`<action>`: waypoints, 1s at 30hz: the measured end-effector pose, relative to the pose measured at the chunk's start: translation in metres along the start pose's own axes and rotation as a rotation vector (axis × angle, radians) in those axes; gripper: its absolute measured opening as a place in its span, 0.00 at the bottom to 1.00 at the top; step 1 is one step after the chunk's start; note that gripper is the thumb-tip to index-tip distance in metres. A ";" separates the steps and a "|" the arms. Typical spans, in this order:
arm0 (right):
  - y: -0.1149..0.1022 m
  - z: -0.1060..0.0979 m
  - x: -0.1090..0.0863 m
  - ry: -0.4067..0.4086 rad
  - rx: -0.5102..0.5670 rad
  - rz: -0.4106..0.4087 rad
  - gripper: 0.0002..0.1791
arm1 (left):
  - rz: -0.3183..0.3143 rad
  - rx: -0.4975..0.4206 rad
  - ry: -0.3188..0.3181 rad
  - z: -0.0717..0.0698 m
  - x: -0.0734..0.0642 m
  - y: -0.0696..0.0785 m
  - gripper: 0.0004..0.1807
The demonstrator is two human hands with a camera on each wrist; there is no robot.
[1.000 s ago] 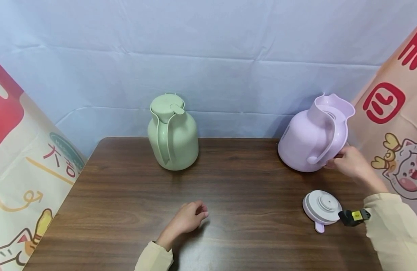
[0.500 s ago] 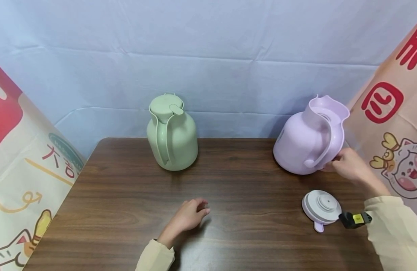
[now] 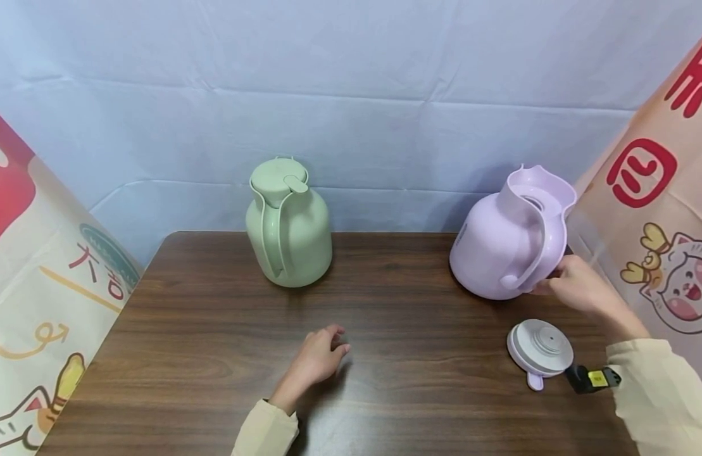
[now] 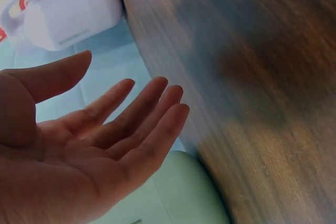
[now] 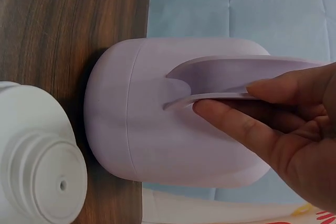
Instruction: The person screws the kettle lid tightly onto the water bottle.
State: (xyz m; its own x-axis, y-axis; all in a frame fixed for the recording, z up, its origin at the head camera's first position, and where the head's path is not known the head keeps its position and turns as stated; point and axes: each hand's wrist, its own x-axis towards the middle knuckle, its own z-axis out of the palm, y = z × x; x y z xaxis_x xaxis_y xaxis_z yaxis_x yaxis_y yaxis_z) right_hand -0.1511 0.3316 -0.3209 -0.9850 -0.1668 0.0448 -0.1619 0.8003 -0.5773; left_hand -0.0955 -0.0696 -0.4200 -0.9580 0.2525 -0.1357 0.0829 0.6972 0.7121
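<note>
A lilac thermos jug [image 3: 493, 247] with its top uncovered sits on the right side of the table, its spout and handle to the right. My right hand [image 3: 578, 285] pinches the edge of the jug's handle [image 5: 220, 74] between thumb and fingers. The jug's round lid [image 3: 540, 347] lies upside down in front, grey inner side up, its small tab pointing toward me. Over the middle of the table my left hand [image 3: 316, 356] holds nothing, fingers loosely bent and spread in the left wrist view. Behind it stands a green thermos jug [image 3: 290, 234] with its lid on.
The dark wooden table [image 3: 385, 392] ends at a pale blue cloth [image 3: 373, 126] behind both jugs. Printed banners flank it, one at left [image 3: 49, 266] and one at right [image 3: 647, 190]. A black wrist camera mount [image 3: 590, 379] sits beside the lid.
My right hand has moved the lilac jug left and slightly toward me across the table. My left hand's fingers have loosened and risen a little. Lid and green jug stay put.
</note>
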 end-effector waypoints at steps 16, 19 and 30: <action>-0.017 0.011 -0.006 -0.005 -0.010 -0.029 0.04 | -0.018 0.056 0.097 -0.006 0.007 0.000 0.16; -0.019 0.013 -0.007 -0.004 -0.019 -0.037 0.04 | -0.019 0.065 0.107 -0.007 0.012 0.001 0.17; -0.032 0.021 -0.011 -0.058 0.009 -0.094 0.03 | -0.024 0.029 0.081 -0.002 0.025 0.008 0.19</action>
State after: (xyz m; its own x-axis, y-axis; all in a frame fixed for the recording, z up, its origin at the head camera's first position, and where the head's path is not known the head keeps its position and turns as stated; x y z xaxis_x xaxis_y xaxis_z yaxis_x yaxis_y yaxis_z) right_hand -0.1338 0.2955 -0.3197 -0.9602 -0.2745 0.0520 -0.2528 0.7744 -0.5800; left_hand -0.1192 -0.0594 -0.4160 -0.9788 0.1813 -0.0952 0.0667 0.7217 0.6889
